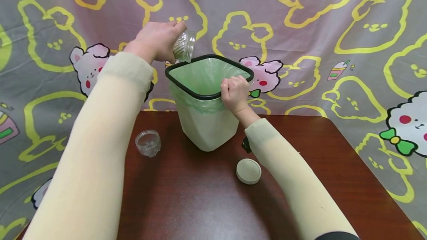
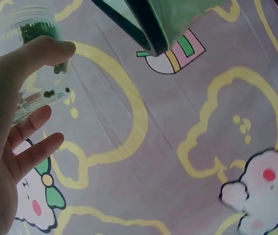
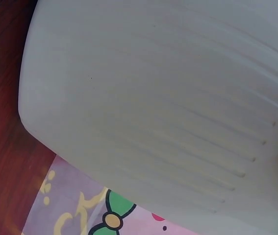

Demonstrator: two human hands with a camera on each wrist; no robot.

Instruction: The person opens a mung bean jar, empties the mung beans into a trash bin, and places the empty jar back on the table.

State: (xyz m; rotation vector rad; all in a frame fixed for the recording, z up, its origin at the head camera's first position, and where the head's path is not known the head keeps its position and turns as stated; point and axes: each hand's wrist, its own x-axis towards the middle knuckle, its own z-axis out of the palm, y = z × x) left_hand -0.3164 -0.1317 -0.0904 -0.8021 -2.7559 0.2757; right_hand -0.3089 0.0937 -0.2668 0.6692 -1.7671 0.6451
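My left hand (image 1: 158, 40) grips a clear ribbed jar (image 1: 185, 45), tipped with its mouth toward the trash can, at the left edge of the black rim (image 1: 191, 91). Dark green bits (image 2: 38, 32) show inside the jar in the left wrist view, with a few small pieces near its mouth. The cream trash can (image 1: 207, 129) stands tilted on the table, lined with a light green bag (image 1: 213, 71). With curled fingers, my right hand (image 1: 236, 93) holds the can's rim on the right side. The can's ribbed wall (image 3: 143, 112) fills most of the right wrist view.
A round cream lid (image 1: 248, 171) lies on the brown table (image 1: 186, 195), near my right forearm. To the left of the can is a small clear container (image 1: 148, 143). A small black object (image 1: 246, 145) shows beside the right sleeve. Behind hangs a patterned cloth (image 1: 300, 21).
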